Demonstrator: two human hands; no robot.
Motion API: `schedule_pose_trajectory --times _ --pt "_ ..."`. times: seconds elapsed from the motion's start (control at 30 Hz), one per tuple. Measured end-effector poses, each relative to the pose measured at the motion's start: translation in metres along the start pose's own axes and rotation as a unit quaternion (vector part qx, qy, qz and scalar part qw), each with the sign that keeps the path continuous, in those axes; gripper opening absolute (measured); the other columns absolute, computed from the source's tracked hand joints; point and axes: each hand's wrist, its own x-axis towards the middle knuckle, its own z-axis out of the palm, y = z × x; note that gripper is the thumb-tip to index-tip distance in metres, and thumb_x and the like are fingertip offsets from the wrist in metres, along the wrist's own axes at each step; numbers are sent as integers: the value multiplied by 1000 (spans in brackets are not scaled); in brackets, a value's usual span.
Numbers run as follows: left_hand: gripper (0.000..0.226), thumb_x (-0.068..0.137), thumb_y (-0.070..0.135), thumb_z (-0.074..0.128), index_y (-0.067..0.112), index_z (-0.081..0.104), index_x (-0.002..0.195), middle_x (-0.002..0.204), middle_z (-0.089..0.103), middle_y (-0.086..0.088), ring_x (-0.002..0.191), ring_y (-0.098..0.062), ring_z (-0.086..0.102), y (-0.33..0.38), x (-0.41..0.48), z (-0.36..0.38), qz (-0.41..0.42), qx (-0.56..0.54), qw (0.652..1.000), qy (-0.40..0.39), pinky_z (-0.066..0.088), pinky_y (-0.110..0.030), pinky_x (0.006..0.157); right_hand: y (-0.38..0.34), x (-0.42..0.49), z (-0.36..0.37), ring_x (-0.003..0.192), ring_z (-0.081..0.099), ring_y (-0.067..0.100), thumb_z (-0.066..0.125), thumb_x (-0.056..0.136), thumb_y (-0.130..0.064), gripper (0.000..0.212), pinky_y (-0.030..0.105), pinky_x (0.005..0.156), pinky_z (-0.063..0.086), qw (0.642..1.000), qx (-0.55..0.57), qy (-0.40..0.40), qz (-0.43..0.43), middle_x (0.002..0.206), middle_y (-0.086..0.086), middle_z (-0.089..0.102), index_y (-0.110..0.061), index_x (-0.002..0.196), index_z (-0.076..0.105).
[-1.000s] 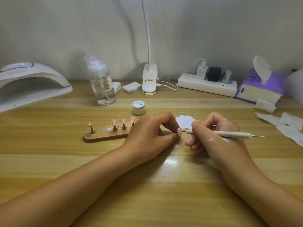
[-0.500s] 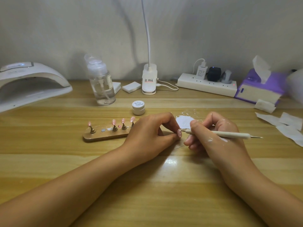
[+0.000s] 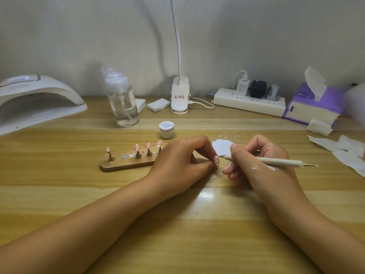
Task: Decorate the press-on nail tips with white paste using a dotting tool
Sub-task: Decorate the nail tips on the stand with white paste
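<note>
My left hand [image 3: 178,161] pinches a pink nail tip [image 3: 216,161] that carries a few white dots, held just above the wooden table. My right hand [image 3: 256,159] grips a white dotting tool [image 3: 276,161] like a pen, its front point touching the top of that nail tip. A wooden stand [image 3: 126,162] left of my left hand holds several pink nail tips [image 3: 137,147] on small pegs. A smear of white paste [image 3: 222,147] lies on a clear sheet behind my hands. White paste marks spot the back of my right hand.
A small white paste jar [image 3: 167,130] sits behind the stand. Along the back are a nail lamp [image 3: 37,101], a pump bottle [image 3: 122,99], a clip lamp [image 3: 180,97], a power strip [image 3: 249,101] and a purple tissue box [image 3: 314,103]. Paper wipes [image 3: 343,150] lie at the right.
The dotting tool's point has stayed at the nail tip with only a slight shift. Both hands keep their places.
</note>
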Motion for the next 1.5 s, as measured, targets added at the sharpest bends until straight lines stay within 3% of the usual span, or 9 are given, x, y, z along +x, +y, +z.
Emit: schedule_pose_trajectory --times 0.57,0.67,0.77,0.9,1.17,1.27,1.4,1.5 --pt "21 84 21 74 36 62 75 78 66 27 51 -1 54 1 0 0 0 -2 1000 1 30 -13 51 -2 -1 1 49 64 13 63 88 -10 25 20 50 52 1000 11 -1 -1 59 11 71 -11 69 47" --pt "18 83 21 74 34 63 76 83 68 26 51 -1 55 1 -1 0 -2 -5 1000 2 30 -15 53 -3 0 0 46 60 13 66 80 -11 24 19 47 49 1000 12 6 3 55 12 68 -11 67 45" --pt "15 83 21 73 32 65 79 86 69 25 53 -2 55 1 0 0 -7 -7 1000 0 32 -19 54 -2 0 1 45 58 12 59 67 -22 18 27 49 47 1000 -15 0 11 54 10 67 -13 66 44" --pt "18 84 20 73 33 63 77 85 69 24 52 -1 54 1 -1 0 -7 -8 1000 1 30 -15 53 -2 -1 1 48 61 13 60 68 -25 18 37 59 49 999 -36 3 8 57 9 70 -15 67 45" --pt "16 84 21 73 32 64 78 88 71 20 52 -1 53 1 0 0 -13 -16 1000 -2 34 -20 56 -1 1 2 45 56 12 58 63 -23 17 31 49 46 999 -41 3 19 52 9 66 -12 66 45" --pt "16 84 20 73 32 63 78 88 71 21 53 -1 53 2 0 -1 -13 -12 1000 -4 33 -18 55 0 1 1 47 59 12 60 66 -24 18 34 52 48 999 -43 1 10 54 9 68 -14 66 45" --pt "16 84 20 73 32 64 78 84 69 23 51 -1 52 1 -1 -1 -13 -11 1000 -4 30 -14 52 1 1 1 52 65 14 67 84 -17 26 40 62 53 999 -31 2 -8 60 9 71 -14 68 46" --pt "16 84 20 73 31 64 78 85 69 23 51 -1 53 1 -1 -1 -14 -16 1000 -4 30 -13 52 0 1 1 48 61 13 67 79 -16 24 34 53 50 1000 -30 4 -2 55 9 69 -12 68 45"
